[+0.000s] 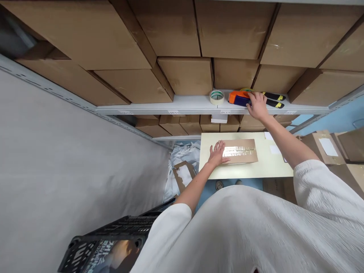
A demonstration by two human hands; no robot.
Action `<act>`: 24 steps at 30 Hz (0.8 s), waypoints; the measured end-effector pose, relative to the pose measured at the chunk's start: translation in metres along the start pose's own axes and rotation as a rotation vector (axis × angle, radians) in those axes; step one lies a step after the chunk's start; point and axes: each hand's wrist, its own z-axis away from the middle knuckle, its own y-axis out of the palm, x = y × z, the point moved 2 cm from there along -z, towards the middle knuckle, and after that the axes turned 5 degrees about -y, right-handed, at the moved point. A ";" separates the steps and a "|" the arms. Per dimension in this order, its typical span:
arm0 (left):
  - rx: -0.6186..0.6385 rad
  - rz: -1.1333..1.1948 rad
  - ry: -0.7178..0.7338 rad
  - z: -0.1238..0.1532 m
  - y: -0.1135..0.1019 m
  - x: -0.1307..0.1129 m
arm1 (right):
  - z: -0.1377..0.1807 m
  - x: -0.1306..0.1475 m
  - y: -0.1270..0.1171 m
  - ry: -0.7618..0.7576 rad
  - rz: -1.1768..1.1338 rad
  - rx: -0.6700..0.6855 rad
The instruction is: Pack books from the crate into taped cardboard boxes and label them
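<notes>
A cardboard box (241, 151) with shiny clear tape along its top lies on the pale table (227, 172). My left hand (217, 154) rests over the box's left end, fingers spread. Up on the grey shelf, my right hand (257, 106) grips an orange and dark blue tape dispenser (238, 98); its fingertips are partly hidden against it. Just behind that hand lies a tool with black and yellow handles (274, 99), its head out of sight. Left of the dispenser sits a roll of pale tape (217, 97).
Large cardboard boxes (184, 76) fill the shelves ahead. Below the shelf edge (199, 110) stand more boxes and a small white box (219, 118). Further cartons (324, 148) are stacked at right. A black crate (113, 231) and an open carton (184, 174) are at lower left.
</notes>
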 end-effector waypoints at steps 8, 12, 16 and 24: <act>-0.010 -0.001 0.171 0.001 0.010 -0.030 | 0.197 0.101 0.076 0.048 -0.249 0.323; 0.023 -0.025 0.285 0.002 0.020 -0.044 | 0.254 0.113 0.102 0.015 -0.223 0.475; 0.007 -0.060 0.210 0.003 0.027 -0.044 | 0.267 0.103 0.105 0.030 -0.195 0.455; -0.015 -0.072 0.043 0.000 0.024 -0.059 | 0.276 0.073 0.102 0.064 -0.303 0.402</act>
